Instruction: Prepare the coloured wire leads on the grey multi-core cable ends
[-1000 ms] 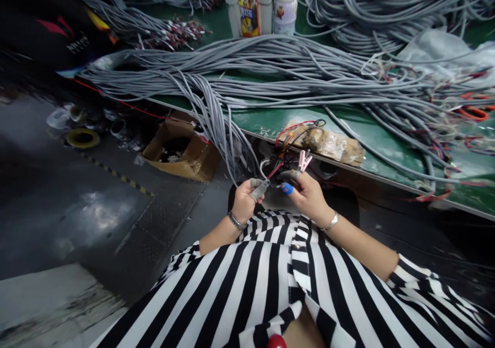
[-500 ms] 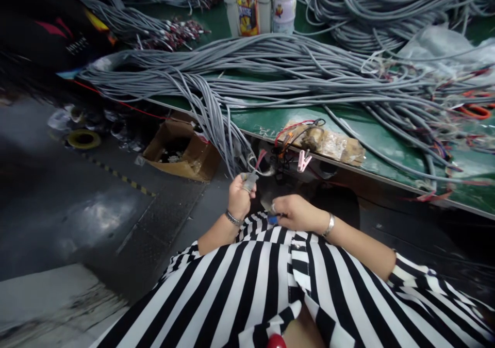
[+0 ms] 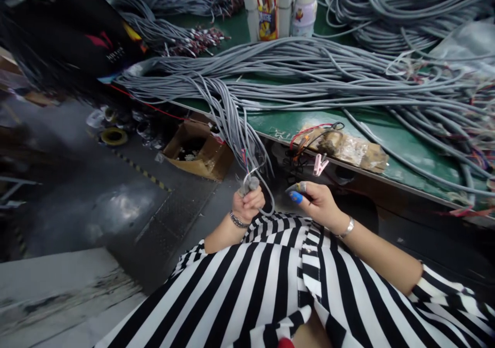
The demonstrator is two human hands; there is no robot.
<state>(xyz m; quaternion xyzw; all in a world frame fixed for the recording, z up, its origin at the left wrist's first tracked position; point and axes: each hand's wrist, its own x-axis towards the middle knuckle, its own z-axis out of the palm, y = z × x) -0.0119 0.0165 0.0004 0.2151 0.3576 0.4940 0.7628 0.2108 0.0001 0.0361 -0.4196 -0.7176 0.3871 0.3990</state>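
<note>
My left hand (image 3: 249, 203) is closed around the end of a grey cable (image 3: 269, 196), with grey covers on its fingertips. Thin coloured wires (image 3: 244, 157) and a white strand stick up above that fist. The cable loops down beside the hand on its right. My right hand (image 3: 323, 206) is apart from it, further right, in front of the striped shirt. A blue cover (image 3: 296, 197) sits on its thumb and a grey one on its forefinger. The two tips are close but slightly apart, with nothing visible between them. A hanging bundle of grey cables (image 3: 232, 116) is just beyond my left hand.
Long grey cables (image 3: 309, 87) lie across the green table (image 3: 284, 123). A taped cardboard piece (image 3: 348, 149) and a pink clip (image 3: 320, 165) are at its edge. Below stands an open cardboard box (image 3: 216, 160). Scissors (image 3: 266, 0) and a bottle (image 3: 305, 7) stand behind.
My right hand has moved away to the right, and its blue-covered thumb now shows. My left hand has turned, and a cable loop appears beside it. The view has shifted left.
</note>
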